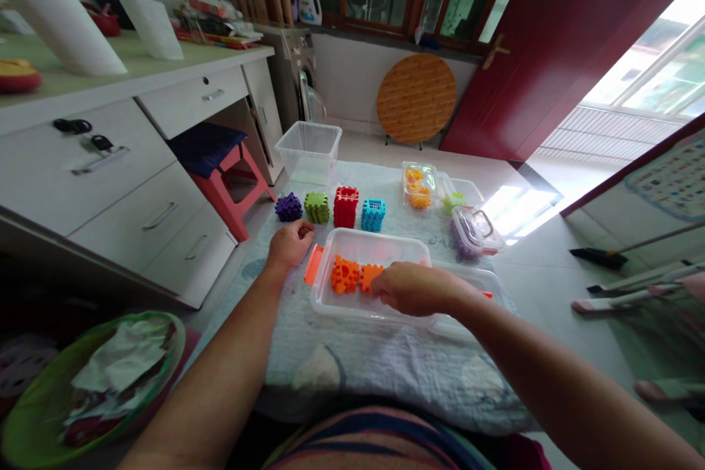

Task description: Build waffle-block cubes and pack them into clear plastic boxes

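My right hand (410, 288) reaches into a clear plastic box (330, 306). Its fingers close on an orange notched building piece (370, 277) low in the box; the fingertips are partly hidden. Beside that piece lies another orange notched block (344, 275). My left hand (291, 244) rests on the cloth left of the box, fingers curled in, with nothing visible in them. Just beyond it stand a purple block (288, 207), a green block (316, 208), a taller red block (346, 207) and a blue block (373, 215). The box has an orange latch (314, 265) on its left side.
An open clear bin (308, 154) stands at the table's far left. Containers with yellow pieces (418, 187), green pieces (454, 202) and purple pieces (468, 242) sit at the far right. A clear lid (479, 280) lies right of the box. A pink stool (234, 187) is left.
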`<state>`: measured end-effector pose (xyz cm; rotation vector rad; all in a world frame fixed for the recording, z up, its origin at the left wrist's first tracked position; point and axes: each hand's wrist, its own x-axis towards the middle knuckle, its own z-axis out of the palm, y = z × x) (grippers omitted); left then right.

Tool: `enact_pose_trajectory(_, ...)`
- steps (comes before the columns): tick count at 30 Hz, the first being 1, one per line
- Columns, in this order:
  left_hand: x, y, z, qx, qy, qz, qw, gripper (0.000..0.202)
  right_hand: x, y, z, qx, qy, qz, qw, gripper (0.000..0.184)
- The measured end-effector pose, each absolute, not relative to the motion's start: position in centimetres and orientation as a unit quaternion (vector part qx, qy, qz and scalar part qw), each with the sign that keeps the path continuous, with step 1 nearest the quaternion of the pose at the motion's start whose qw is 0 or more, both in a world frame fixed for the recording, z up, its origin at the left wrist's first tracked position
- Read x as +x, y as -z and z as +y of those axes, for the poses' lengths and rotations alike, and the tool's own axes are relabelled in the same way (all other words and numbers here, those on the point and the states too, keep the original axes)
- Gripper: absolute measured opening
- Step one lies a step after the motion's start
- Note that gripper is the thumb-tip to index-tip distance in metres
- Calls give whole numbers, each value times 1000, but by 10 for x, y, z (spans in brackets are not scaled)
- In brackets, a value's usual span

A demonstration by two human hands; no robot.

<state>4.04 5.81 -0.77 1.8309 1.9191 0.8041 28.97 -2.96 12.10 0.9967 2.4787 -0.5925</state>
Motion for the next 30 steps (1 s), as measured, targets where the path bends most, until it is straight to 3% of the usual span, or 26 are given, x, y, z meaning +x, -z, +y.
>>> enact_pose_trajectory(5,39,9,59,651,-292,675,185,26,285,-106,-22,274,265,896,227,24)
enact_pose_trajectory(14,40,8,59,652,-284,678,183,27,287,-100,-20,306,298,889,167,28)
enact_pose_trajectory(30,40,3,57,651,-281,679,191,25,267,-98,-8,264,371,877,155,34)
